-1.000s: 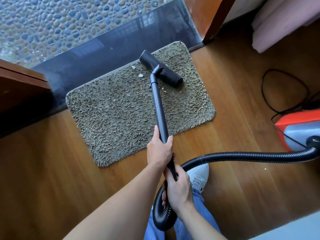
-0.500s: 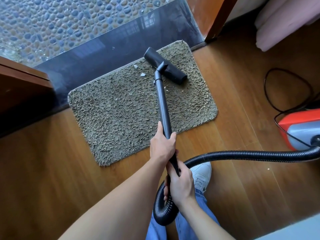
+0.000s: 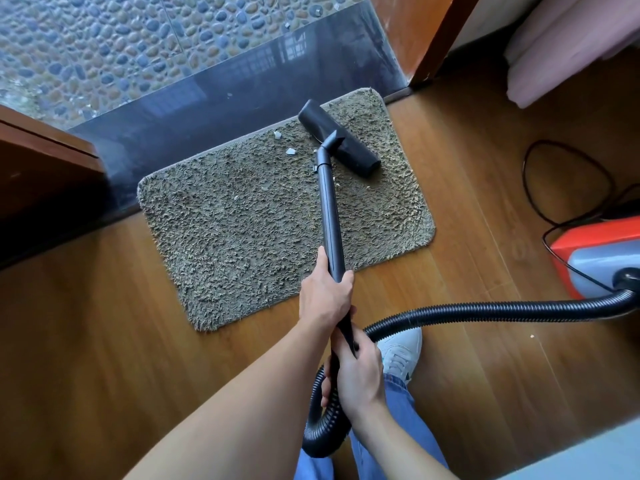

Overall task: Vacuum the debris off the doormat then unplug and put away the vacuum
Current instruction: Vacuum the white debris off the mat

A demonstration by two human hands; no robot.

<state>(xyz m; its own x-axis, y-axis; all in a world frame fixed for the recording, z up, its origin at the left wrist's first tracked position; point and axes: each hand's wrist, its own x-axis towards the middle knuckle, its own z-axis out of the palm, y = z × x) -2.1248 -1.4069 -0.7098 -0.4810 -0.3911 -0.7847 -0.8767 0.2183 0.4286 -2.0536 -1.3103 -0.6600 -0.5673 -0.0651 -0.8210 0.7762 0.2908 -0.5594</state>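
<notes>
The wand point(image 3: 330, 216) is clamped by the left hand point(image 3: 325, 297) high and the right hand point(image 3: 358, 375) at the hose point(image 3: 485, 311) end, so that the nozzle point(image 3: 341, 140) is steered over the doormat point(image 3: 242, 230) toward the white debris point(image 3: 290, 151) just beside it.

Soft daylight enters from the doorway, reflections glaze the dark threshold point(image 3: 242, 109), and wide-angle distortion bends the edges.

A home doorway, warm brown wooden plank floor point(image 3: 104, 341), shaggy grey-brown rectangular doormat point(image 3: 242, 230) at a dark stone threshold point(image 3: 214, 98), pebble-patterned paving point(image 3: 104, 39) outside, orange-and-grey canister vacuum point(image 3: 599, 254)
</notes>
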